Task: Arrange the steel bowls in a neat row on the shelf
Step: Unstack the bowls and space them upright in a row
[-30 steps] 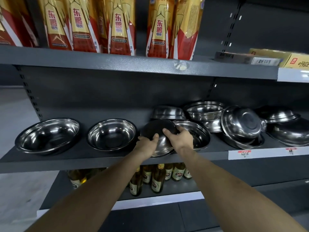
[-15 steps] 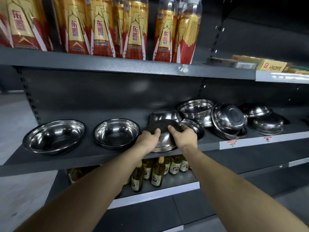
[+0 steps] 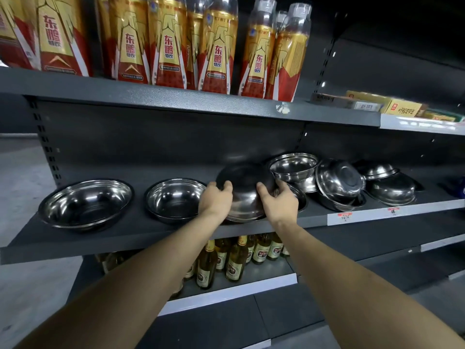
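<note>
At frame centre, on the middle shelf: a steel bowl tilted, base turned toward the camera, lower rim at the shelf's front edge. Gripped from both sides: left hand on its left flank, right hand on its right, thumbs across the dark base, fingers curled round the rim. Left of it, two bowls upright in a row, mouths up: one just beside the left hand, another at centre left, apart from each other. Right of it, an untidy cluster: one bowl stacked upright on others, one leaning on edge with base outward, two more upside down at far right. Partly hidden behind the right hand, another bowl, its pose unclear. Across the upper frame, red-and-gold drink bottles on the top shelf; flat boxes at upper right. Below centre, brown glass bottles on the lower shelf. White price tags on the shelf edge at right.
</note>
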`<state>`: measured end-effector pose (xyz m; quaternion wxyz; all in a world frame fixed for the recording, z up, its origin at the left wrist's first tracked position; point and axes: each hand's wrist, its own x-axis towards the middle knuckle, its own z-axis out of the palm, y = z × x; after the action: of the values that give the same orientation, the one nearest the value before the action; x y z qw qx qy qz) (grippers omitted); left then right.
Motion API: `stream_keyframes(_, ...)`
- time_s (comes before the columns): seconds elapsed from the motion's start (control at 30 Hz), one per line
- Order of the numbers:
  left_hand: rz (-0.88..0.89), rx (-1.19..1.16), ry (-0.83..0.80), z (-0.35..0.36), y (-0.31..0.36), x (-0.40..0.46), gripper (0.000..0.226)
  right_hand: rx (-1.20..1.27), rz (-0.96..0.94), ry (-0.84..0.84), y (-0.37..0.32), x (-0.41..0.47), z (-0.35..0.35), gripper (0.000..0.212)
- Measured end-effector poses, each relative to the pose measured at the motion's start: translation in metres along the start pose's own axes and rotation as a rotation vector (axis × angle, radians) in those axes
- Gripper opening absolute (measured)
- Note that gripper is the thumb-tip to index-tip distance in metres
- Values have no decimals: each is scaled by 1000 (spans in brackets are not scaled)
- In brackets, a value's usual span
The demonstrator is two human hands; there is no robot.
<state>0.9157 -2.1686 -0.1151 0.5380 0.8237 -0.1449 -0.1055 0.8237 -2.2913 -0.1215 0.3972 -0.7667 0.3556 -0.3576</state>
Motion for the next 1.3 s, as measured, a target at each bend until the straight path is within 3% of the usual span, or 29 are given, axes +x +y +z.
stream_keyframes(0.13,-89,-371,-5,-9,9,18,65,103,-122,-14,-6,1,4,70)
stream_keyframes(0.3,-151,-626,-28,-23,12,34,58,110,-227,-24,2,5,9,70)
stream_keyframes(0.4,-154,-612,-49,-27,12,38,68,125,-183,4,8,9,11,69)
stream_keyframes(0.5,-188,-533,-61,-27,11,40,81,273,-53,104,11,14,11,42)
stream_keyframes(0.6,-174,-544,-84,-22,11,40,58,370,75,160,11,22,9,23)
stream_keyframes(0.7,-153,-581,-74,-13,10,41,6,424,167,81,14,31,6,46)
stream_keyframes(0.83,-146,-600,-79,-2,6,44,14,449,321,-108,15,41,2,48)
stream_keyframes(0.9,-122,-562,-84,-3,4,44,15,459,347,-157,14,44,-1,59)
stream_keyframes(1.0,-60,-354,-118,-6,-2,48,24,417,332,-150,14,47,-3,60)
stream_keyframes(1.2,74,107,-59,-24,-5,60,72,405,349,-104,19,55,-5,54)
stream_keyframes(1.3,156,425,21,-46,-10,68,68,398,356,-80,22,57,-6,53)
